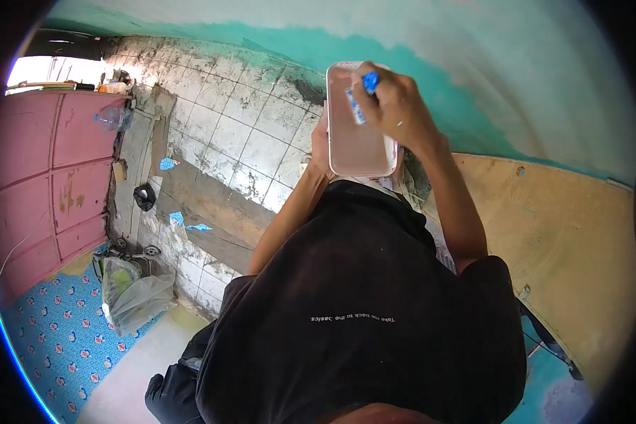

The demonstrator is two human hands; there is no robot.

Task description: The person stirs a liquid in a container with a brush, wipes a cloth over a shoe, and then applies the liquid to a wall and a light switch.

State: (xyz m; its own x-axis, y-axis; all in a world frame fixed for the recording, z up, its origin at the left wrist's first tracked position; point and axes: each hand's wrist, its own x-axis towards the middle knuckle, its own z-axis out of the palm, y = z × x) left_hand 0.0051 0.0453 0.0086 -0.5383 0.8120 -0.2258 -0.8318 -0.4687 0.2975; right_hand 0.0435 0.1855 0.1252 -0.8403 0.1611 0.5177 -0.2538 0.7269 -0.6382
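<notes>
My left hand (pixel 321 146) grips the left side of a white-rimmed rectangular tub (pixel 339 148), with its fingers partly hidden behind the wall. Pinkish-brown contents or a bottom of that colour show inside. Over the tub's upper right part, my right hand (pixel 397 106) is closed around a slim blue-and-white object (pixel 357 107). A blue end sticks out above the fingers and a printed white-and-blue part points down into the tub. Its exact kind is hard to tell because the hand is slightly blurred and covers its middle.
Ahead rises a teal and whitish wall (pixel 473 63). Stained white tiles (pixel 258 148) and wooden planks (pixel 212 194) lie to the left, beside a pink cabinet (pixel 21 155). A clear plastic bag (pixel 141 297) rests near a blue patterned sheet (pixel 56 346). At right is a tan board (pixel 544 212).
</notes>
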